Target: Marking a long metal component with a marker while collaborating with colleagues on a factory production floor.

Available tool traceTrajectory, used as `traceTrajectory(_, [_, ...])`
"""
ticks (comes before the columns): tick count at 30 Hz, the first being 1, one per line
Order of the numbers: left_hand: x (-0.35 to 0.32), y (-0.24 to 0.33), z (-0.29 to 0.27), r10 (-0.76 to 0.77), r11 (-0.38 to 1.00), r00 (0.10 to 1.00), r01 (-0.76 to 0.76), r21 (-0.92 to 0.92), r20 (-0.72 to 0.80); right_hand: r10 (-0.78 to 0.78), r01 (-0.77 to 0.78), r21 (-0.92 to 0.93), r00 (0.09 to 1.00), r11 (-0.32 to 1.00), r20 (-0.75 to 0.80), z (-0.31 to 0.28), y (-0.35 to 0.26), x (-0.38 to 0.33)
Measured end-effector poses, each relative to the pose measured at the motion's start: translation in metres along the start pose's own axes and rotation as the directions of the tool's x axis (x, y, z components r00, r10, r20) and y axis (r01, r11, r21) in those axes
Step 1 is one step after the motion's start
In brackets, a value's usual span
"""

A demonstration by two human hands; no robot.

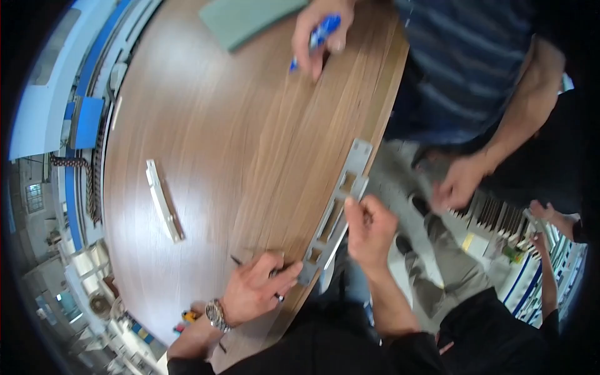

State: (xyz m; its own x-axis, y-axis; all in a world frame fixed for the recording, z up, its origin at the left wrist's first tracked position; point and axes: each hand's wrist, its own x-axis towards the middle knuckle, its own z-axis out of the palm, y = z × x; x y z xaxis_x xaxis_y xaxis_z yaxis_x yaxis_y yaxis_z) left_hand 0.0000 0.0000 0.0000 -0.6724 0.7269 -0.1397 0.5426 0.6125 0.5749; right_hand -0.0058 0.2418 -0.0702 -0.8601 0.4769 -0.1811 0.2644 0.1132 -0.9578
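Note:
A grey metal plate with rectangular cutouts (327, 222) lies along the right edge of a wood-grain board (206, 112). My right hand (373, 231) is closed on the plate's outer side, thumb near its middle. My left hand (259, 284), with a metal watch at the wrist, has its fingertips at the plate's near end. A thin dark pen-like stick (235, 259) pokes out from between its curled fingers; the rest of the stick is mostly hidden. On the board to the left lies a narrow silver metal strip (164, 203).
Across the board, a co-worker's hand (309, 40) holds a blue marker (327, 28) beside a grey-green block (247, 22). That person's other hand (462, 181) hangs off the right edge. Small orange and yellow items (186, 319) sit by my left forearm. More people stand at right.

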Motion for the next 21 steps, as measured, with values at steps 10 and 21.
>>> traceTrajectory(10, [-0.018,-0.002,0.010,0.059,0.998,0.990,-0.057,0.019,-0.128,-0.238,0.224,-0.153,0.968,0.963,-0.080,0.003,0.014,-0.007])
traceTrajectory(21, [-0.008,-0.006,0.001,0.068,0.998,0.992,-0.067,0.013,-0.102,-0.292,0.274,-0.290,0.956,0.917,-0.019,-0.002,0.018,0.024])
